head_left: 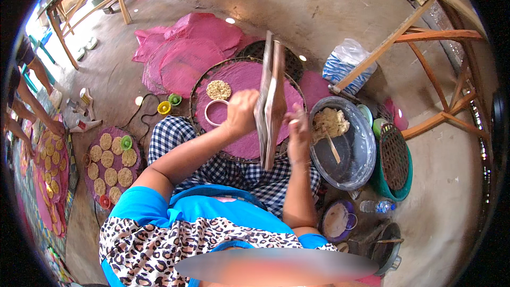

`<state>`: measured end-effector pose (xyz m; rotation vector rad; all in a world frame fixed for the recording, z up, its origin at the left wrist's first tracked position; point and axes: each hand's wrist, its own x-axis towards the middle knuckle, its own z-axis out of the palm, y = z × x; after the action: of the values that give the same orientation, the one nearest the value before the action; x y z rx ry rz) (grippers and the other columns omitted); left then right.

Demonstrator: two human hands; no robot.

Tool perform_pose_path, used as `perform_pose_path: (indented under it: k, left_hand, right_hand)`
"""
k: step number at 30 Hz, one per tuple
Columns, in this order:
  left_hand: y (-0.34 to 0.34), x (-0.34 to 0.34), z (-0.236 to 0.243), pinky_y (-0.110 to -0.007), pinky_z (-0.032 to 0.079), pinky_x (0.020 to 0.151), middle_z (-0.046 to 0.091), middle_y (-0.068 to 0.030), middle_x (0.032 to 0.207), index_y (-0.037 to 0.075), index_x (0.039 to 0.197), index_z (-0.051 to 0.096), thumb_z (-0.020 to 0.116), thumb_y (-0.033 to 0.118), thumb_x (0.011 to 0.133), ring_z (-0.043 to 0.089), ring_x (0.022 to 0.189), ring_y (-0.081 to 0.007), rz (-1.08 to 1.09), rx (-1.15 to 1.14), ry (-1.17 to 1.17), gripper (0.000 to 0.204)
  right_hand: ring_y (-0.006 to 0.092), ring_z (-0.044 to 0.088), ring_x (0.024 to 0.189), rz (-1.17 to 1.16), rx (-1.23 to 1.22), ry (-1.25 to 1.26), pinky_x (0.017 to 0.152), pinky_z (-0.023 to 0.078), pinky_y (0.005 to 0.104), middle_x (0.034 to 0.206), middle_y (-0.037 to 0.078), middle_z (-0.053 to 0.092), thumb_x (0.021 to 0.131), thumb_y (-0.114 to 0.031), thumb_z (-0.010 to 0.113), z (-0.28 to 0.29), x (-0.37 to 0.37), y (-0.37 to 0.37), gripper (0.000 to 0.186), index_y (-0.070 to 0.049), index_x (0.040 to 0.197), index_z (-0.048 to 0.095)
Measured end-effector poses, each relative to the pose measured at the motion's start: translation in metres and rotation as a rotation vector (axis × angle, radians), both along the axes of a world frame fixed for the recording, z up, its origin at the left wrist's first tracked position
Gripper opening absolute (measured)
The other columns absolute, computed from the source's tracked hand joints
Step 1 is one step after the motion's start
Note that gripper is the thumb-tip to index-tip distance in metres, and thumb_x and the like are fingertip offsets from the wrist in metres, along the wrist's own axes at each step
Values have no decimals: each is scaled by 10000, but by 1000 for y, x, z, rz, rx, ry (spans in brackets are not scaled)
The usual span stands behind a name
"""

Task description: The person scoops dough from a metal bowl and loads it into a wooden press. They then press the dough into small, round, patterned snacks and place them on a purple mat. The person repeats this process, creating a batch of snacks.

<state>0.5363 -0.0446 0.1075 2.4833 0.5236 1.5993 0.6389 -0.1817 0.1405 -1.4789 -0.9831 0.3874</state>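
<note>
Two long, narrow, flat wooden boards stand nearly upright side by side, blurred by motion. My left hand is closed at the edge of the left board. Just right of the boards, my right hand is raised, its fingers smeared, so I cannot tell whether it grips anything. Below them, a round tray covered with pink mesh cloth rests at my lap. On the cloth lie one round, pale cake of noodle-like strands and, nearer me, a white ring.
Right of the tray, a large grey basin holds dough and a wooden stick. Beyond it stand a green tub and a wooden frame. At left, a pink-covered tray bears several round cakes; another person's hands work farther left.
</note>
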Motion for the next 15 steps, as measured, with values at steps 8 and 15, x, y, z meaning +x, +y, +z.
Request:
perform_pose_path:
  k: [8, 15]
  left_hand:
    - [44, 19, 31, -417, 462, 633, 590, -212, 761, 11, 796, 576, 636, 176, 603, 561, 728, -403, -496, -387, 384, 262]
    - [41, 32, 15, -422, 457, 677, 604, -173, 767, 44, 826, 580, 638, 209, 594, 573, 736, -374, -431, -189, 476, 290]
  right_hand:
    - [350, 608, 837, -137, -11, -336, 656, 479, 382, 925, 173, 618, 778, -590, 490, -52, 10, 0, 656, -46, 1145, 483]
    - [85, 457, 508, 38, 169, 184, 468, 379, 243, 593, -9, 515, 619, -515, 727, -65, 17, 6, 543, -36, 831, 584]
